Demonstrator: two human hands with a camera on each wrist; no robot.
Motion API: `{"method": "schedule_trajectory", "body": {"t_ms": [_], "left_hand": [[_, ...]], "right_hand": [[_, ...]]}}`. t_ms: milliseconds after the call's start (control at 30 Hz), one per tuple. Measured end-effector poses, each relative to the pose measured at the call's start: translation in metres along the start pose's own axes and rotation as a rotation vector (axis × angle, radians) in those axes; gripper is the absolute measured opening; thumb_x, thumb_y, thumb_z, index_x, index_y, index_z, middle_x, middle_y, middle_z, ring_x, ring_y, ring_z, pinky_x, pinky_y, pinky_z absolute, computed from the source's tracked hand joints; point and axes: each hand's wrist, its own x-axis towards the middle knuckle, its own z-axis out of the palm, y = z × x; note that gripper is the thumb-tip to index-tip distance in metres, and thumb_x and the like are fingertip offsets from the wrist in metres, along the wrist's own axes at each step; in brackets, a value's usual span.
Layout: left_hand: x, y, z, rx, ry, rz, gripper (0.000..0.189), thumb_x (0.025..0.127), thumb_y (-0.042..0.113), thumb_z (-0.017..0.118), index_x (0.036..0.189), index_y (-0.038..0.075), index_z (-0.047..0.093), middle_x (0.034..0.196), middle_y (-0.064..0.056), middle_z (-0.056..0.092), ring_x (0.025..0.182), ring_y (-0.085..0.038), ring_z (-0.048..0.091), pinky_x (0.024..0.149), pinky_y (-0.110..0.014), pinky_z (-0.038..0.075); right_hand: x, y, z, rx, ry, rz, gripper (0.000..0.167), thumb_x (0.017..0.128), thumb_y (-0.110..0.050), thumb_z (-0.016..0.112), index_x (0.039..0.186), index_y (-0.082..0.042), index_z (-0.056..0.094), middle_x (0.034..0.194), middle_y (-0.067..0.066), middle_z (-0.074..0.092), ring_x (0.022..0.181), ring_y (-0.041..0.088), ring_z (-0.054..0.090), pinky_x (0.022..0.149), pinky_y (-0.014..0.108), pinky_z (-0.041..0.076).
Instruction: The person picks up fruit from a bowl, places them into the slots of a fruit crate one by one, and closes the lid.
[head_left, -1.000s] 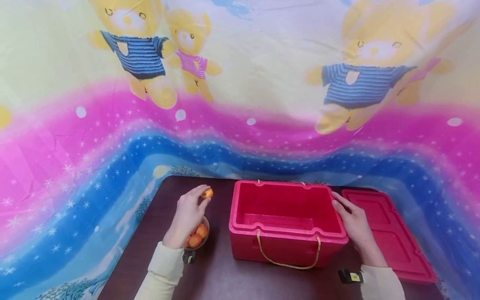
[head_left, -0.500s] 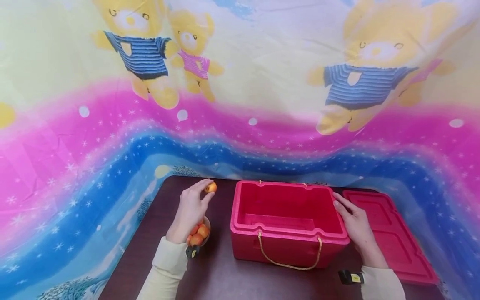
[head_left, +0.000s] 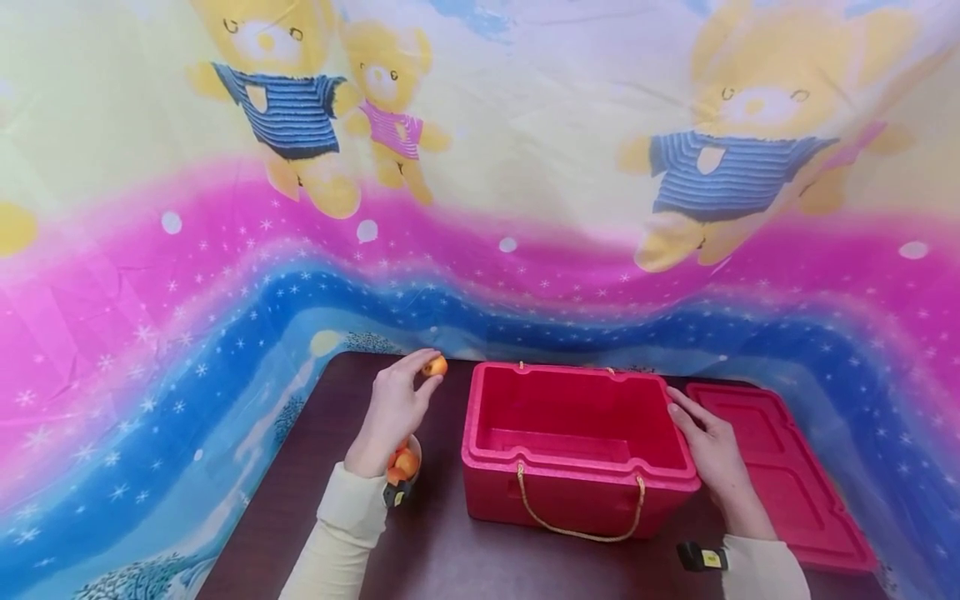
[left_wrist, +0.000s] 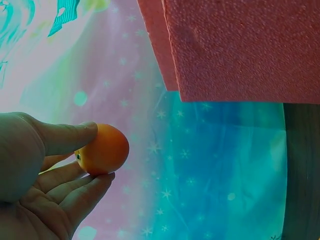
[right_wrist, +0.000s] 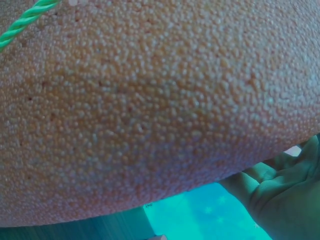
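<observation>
My left hand (head_left: 393, 412) pinches a small round orange fruit (head_left: 437, 366) between thumb and fingertips, above the table left of the red foam box (head_left: 581, 500). The fruit (left_wrist: 105, 150) shows smooth skin and a small dark stem spot in the left wrist view. Below my left wrist, a bowl (head_left: 418, 461) of several more such fruits (head_left: 407, 463) is partly hidden. The box stands upright with its top uncovered. My right hand (head_left: 708, 442) rests against the box's right end, fingers extended at the rim. In the right wrist view the box wall (right_wrist: 150, 115) hides part of that hand.
A red lid (head_left: 795, 483) lies on the dark table (head_left: 420, 550) to the right of the box. Gold rope handles (head_left: 577, 533) hang on the box's long side. A printed cloth (head_left: 480, 275) covers the wall behind.
My left hand has moved up and to the right with the fruit, away from the bowl towards the box. My right hand stays at the box's right end.
</observation>
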Motion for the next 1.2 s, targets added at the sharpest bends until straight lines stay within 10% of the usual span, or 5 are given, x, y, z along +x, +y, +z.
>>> {"method": "schedule_trajectory", "body": {"t_ms": [1200], "left_hand": [[0.018,0.024,0.018,-0.042,0.006,0.057,0.04,0.087,0.011,0.08,0.125,0.009,0.072,0.127,-0.009,0.07,0.118,-0.029,0.066,0.095,-0.041,0.056]], "right_hand": [[-0.001,0.0,0.0,0.031,-0.007,0.015,0.067,0.101,-0.053,0.053,0.159,-0.025,0.034,0.151,0.024,0.046,0.094,-0.006,0.064,0.077,0.029,0.06]]}}
